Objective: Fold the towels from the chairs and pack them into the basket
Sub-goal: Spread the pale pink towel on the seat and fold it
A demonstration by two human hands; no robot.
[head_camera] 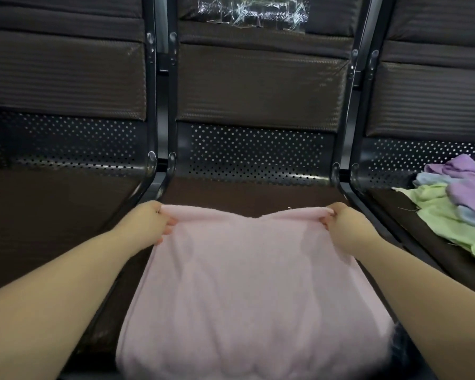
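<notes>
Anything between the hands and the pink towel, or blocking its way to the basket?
Nothing between them: the left hand and right hand already pinch the far corners of the pink towel on the middle seat. No basket is in view, so that path cannot be judged.

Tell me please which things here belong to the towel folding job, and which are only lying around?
Job: pink towel, gripped by left hand and right hand; pile of purple, blue and green towels; middle chair seat.
Lying about: clear plastic wrap on the backrest.
</notes>
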